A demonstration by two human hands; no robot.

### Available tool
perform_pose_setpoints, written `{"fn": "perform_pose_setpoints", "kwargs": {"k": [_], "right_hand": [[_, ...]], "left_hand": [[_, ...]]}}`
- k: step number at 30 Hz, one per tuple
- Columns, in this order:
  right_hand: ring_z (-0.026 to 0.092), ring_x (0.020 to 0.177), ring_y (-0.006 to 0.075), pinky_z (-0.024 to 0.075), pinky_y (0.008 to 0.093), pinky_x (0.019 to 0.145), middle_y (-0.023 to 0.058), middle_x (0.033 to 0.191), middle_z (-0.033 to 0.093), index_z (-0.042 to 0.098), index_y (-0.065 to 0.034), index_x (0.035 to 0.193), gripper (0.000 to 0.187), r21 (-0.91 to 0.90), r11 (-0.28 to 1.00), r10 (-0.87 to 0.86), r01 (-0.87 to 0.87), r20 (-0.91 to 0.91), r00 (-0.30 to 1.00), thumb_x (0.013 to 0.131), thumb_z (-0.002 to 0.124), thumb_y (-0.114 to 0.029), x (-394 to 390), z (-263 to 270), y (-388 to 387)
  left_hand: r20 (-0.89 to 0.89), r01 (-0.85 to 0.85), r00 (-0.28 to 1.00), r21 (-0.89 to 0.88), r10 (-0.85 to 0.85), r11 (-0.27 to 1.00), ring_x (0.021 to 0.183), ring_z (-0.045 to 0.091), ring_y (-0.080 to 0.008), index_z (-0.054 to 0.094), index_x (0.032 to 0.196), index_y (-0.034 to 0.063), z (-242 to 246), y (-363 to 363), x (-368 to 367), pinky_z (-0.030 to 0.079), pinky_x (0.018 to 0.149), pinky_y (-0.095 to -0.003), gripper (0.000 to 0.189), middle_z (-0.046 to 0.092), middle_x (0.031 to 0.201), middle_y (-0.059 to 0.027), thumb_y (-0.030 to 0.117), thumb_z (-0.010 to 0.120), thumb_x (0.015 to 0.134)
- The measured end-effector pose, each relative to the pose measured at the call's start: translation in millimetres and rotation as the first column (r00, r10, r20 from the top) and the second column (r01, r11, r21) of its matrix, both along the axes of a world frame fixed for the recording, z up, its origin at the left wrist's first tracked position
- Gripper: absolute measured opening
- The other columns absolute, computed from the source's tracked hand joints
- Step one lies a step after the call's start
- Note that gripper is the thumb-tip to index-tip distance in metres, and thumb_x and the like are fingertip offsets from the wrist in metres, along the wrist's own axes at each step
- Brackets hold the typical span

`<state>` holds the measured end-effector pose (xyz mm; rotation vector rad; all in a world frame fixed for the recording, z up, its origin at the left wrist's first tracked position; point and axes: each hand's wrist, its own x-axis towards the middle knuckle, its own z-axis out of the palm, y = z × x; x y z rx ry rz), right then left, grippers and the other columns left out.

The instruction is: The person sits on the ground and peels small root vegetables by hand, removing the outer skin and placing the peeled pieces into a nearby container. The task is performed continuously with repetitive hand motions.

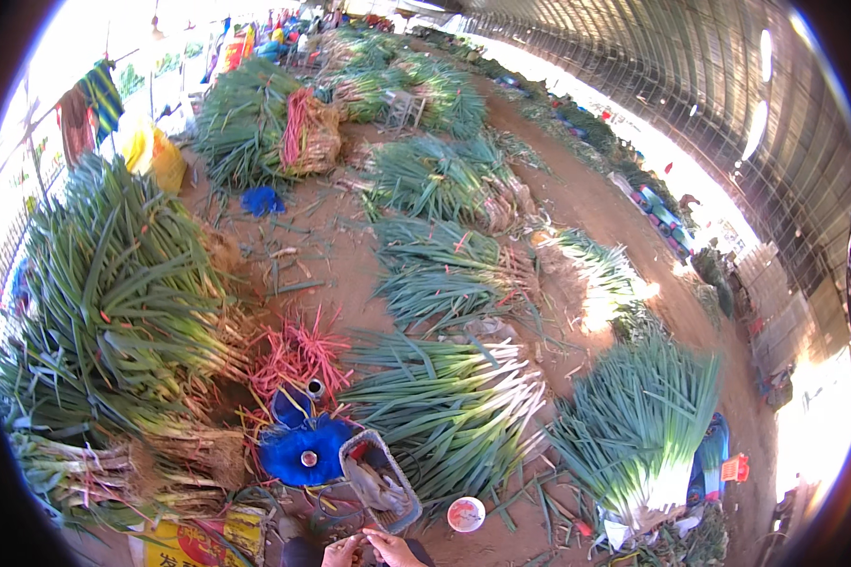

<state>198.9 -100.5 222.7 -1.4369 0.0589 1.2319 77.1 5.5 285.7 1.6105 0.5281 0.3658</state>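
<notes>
My left hand (342,552) and my right hand (391,550) are at the bottom edge, their fingertips meeting. Whether something small is pinched between them cannot be made out. Just beyond them stands a grey oblong basket (415,507) with crumpled cloth (377,489) inside. To its right is a small white tub (466,526) with red residue. Left of the basket lies blue plastic sheeting (284,459), with a small can (309,458) on it. Past the basket, trimmed green onions (440,397) lie spread on the ground, white ends to the right.
Untrimmed green onions (128,305) are heaped high on the left, near tangled pink ties (298,351). Upright green onions (645,418) stand at right, beside an orange plastic basket (735,468). A yellow printed sack (184,546) lies at lower left. More bundles (447,177) line the dirt floor (326,248).
</notes>
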Motion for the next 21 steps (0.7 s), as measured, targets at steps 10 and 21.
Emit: {"fn": "perform_pose_setpoints", "kwargs": {"k": [10,21], "right_hand": [[0.048,0.059,0.0045,0.0379,0.0192,0.052,0.0003,0.082,0.062,0.061,-0.0023,0.103,0.023,0.191,0.981,-0.059,0.03,0.147,0.987,0.094,0.058,-0.023,-3,169,53],[0.047,0.059,0.0042,0.0384,0.0187,0.054,-0.0033,0.073,0.056,0.063,-0.0034,0.101,0.016,0.168,0.979,-0.137,0.12,0.096,0.986,0.091,0.062,-0.016,-33,211,95]], "left_hand": [[-0.28,-0.158,0.959,-0.681,-0.054,0.715,0.045,0.047,-0.0045,0.068,0.107,0.0083,110,56,22,0.036,0.04,-0.0198,0.023,0.056,0.06,0.0033,0.024,0.061,0.092],[-0.103,-0.012,0.984,-0.851,-0.146,0.525,0.052,0.046,-0.0033,0.064,0.098,0.0049,168,132,-11,0.032,0.045,-0.0174,0.018,0.057,0.066,0.0022,0.021,0.064,0.09]]}}
